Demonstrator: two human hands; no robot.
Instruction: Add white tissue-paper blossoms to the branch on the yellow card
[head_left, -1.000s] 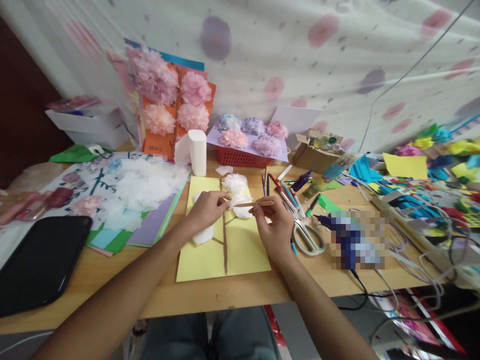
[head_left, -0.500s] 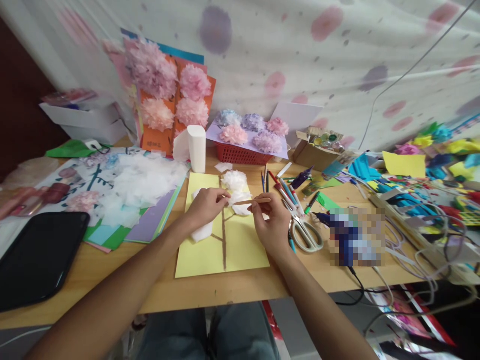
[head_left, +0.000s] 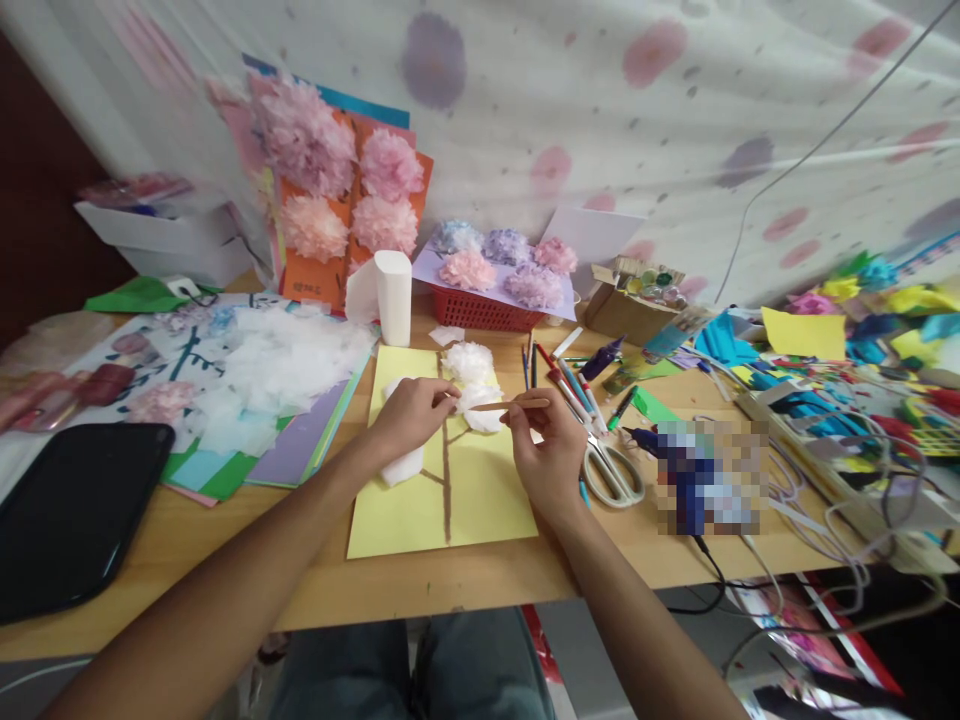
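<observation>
My right hand (head_left: 547, 450) pinches a thin, flat wooden stick (head_left: 514, 404), which points left across a white tissue-paper flower (head_left: 480, 395). My left hand (head_left: 412, 415) is closed in a pinch at that flower's left edge; what lies between its fingertips is too small to make out. Another white tissue flower (head_left: 469, 360) sits just behind. Both flowers rest on a yellow sheet (head_left: 487, 500) with a brown trunk and branches drawn on it. White tissue (head_left: 405, 468) lies partly hidden under my left wrist.
Scissors (head_left: 619, 475), several pens (head_left: 574, 385) and a blue glue gun (head_left: 686, 470), partly blurred out, lie to the right. A white tissue pile (head_left: 285, 350) and a black tray (head_left: 82, 515) are left. Behind stand a white bottle-like container (head_left: 394, 300) and a red basket (head_left: 480, 308).
The right hand and its stick have shifted slightly to the right, away from the left hand. The left hand keeps its pinch by the flower.
</observation>
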